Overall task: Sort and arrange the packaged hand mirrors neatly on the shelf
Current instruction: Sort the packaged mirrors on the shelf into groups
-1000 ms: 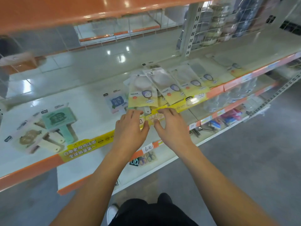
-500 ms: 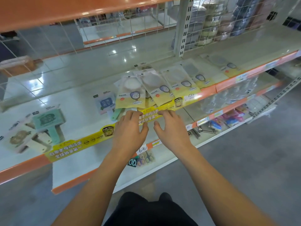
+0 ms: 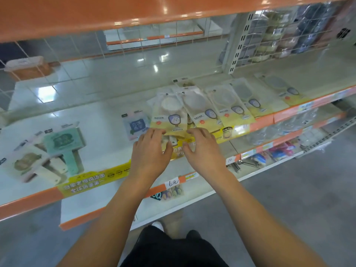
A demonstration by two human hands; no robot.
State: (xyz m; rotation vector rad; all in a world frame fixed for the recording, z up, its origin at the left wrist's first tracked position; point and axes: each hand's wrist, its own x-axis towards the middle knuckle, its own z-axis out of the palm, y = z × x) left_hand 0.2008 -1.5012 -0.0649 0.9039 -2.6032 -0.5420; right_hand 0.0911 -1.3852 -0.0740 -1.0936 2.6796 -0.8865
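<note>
Reading "6元", a price tag (image 3: 173, 183) sits below both hands (image 3: 150, 151) (image 3: 202, 149).

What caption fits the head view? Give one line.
Both hands straighten yellow mirror packs at the shelf edge.

Bare forearms, no sleeves; dark shorts (image 3: 173, 249); a white shoe (image 3: 158, 225) shows beneath.

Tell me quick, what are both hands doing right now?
Left hand: open, fingers straight, resting on the bottom edge of the yellow mirror pack.
Right hand: open, fingertips touching the same pack's bottom edge, gripping nothing.
</note>
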